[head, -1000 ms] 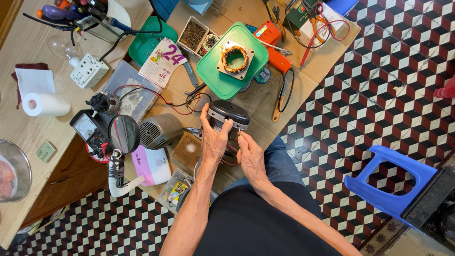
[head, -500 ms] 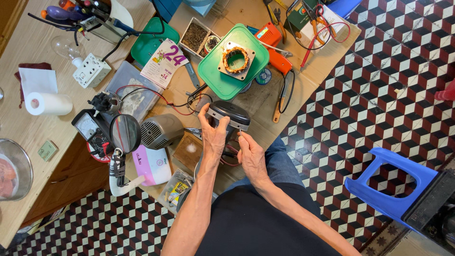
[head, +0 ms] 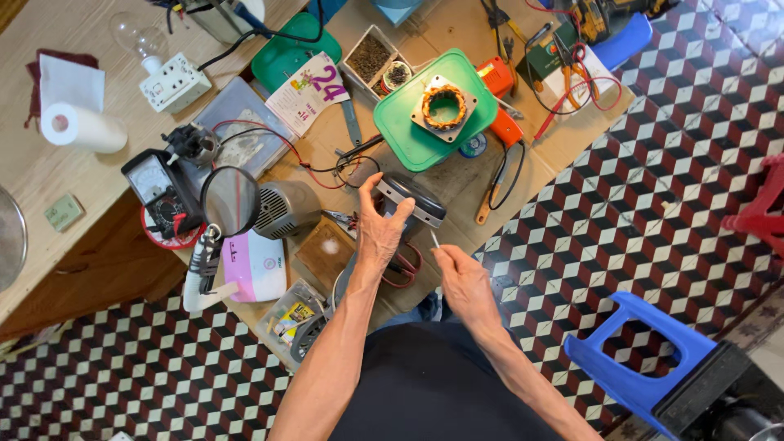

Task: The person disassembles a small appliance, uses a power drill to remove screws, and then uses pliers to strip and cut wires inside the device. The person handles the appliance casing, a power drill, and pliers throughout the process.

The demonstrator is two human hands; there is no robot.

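Between both hands, left hand (head: 378, 233) grips the dark motor housing (head: 411, 200), lying diagonally.

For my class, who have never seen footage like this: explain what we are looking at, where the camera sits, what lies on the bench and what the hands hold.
The camera sits on a person's head and looks straight down at their own bare hands. The left hand grips a dark rounded motor housing on a cluttered workbench. The right hand pinches a thin pale pin-like piece beside it. On the bench lie a green lid carrying a copper coil, a grey motor, a round mirror, a meter, a paper roll and a bulb. A blue stool stands on the patterned floor.
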